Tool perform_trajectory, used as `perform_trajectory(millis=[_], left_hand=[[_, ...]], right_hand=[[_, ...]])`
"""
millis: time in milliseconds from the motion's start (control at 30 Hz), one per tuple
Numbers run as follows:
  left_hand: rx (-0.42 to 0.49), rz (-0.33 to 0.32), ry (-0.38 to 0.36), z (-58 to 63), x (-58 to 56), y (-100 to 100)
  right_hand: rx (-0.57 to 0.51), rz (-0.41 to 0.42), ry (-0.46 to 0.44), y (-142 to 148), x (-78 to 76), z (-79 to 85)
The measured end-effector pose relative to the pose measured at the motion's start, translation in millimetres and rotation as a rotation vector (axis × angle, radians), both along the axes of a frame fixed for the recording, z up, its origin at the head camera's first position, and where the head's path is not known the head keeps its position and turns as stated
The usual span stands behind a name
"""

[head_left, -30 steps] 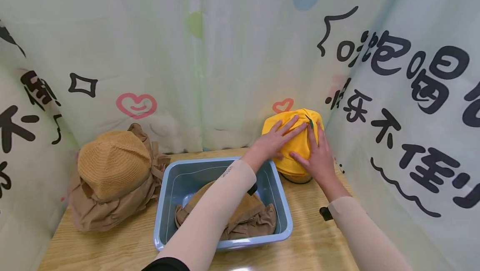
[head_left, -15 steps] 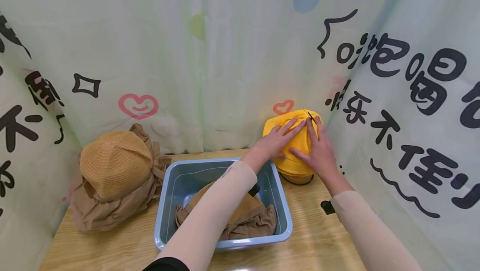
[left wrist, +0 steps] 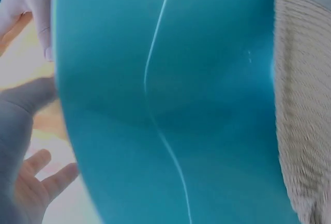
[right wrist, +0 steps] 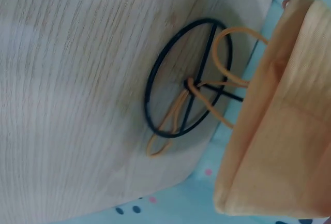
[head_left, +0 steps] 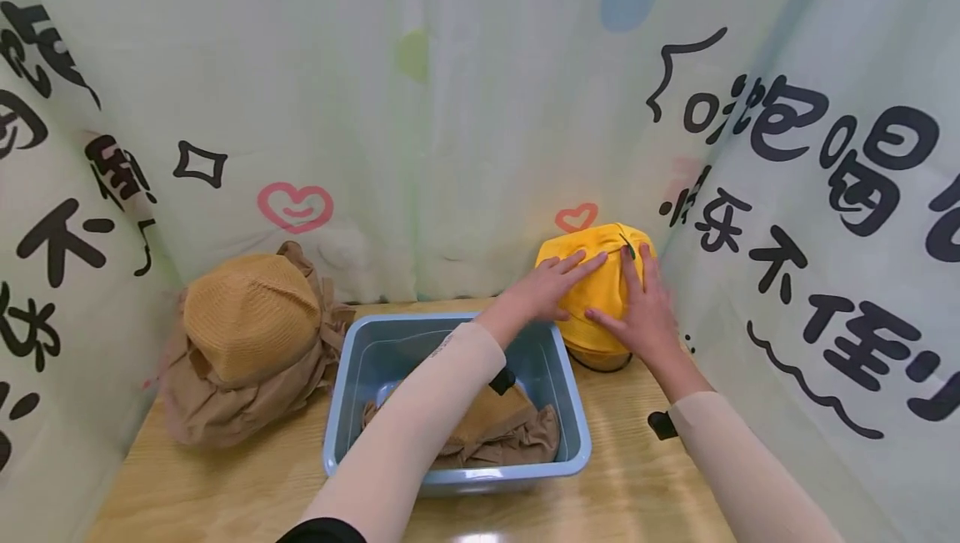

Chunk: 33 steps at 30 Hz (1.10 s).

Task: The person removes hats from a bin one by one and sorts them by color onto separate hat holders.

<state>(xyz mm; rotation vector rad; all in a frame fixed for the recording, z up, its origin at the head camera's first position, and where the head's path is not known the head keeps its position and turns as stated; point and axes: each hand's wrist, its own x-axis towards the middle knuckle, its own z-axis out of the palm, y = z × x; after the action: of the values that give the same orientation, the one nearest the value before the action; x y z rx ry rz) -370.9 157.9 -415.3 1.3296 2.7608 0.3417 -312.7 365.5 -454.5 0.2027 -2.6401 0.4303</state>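
Note:
A yellow hat point(head_left: 600, 301) sits over a stand at the back right of the table. My left hand point(head_left: 536, 289) rests on its left side with fingers extended. On the right side, my right hand point(head_left: 647, 318) touches it with spread fingers. In the right wrist view, the hat's fabric point(right wrist: 279, 146) hangs above the stand's black wire ring base point(right wrist: 147, 97), and a thin orange cord point(right wrist: 238, 29) dangles beneath. A blue basin point(head_left: 576, 399) under my left forearm holds a straw-and-brown hat point(head_left: 498, 418), partly hidden by the sleeve.
Another hat, with a tan woven crown point(head_left: 251, 318) and brown gathered fabric point(head_left: 232, 414), stands at the table's left. Printed curtains point(head_left: 450, 151) enclose the back and both sides of the wooden table point(head_left: 637, 476).
The head view has shifted slightly, moving the scene rightward. My left fingers have slid a little back and left from the hat's top; my right hand sits slightly lower. The hat stays in place.

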Motion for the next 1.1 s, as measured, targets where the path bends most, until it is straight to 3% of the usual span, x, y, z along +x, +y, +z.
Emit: perform_trajectory(millis=[200,367,600,867,1100], left_hand=[[0.051,-0.041,0.004,18.0,10.8,-31.7],[0.109,-0.045,-0.023,32.0,19.8,-58.3],[0.164,-0.03,0.007,46.6,32.8,-91.9],[0.247,-0.01,-0.019,55.8,51.8,-126.1],[0.286,-0.05,-0.01,55.1,68.9,-148.4]], right_hand=[[-0.023,0.016,0.085,-14.5,10.6,9.5],[-0.034,0.076,0.1,-30.1,19.5,14.1],[-0.048,0.181,0.174,-53.1,35.3,16.0],[0.0,0.263,0.096,-63.5,56.3,12.2],[0.012,0.289,-0.005,-72.2,73.1,13.2]])
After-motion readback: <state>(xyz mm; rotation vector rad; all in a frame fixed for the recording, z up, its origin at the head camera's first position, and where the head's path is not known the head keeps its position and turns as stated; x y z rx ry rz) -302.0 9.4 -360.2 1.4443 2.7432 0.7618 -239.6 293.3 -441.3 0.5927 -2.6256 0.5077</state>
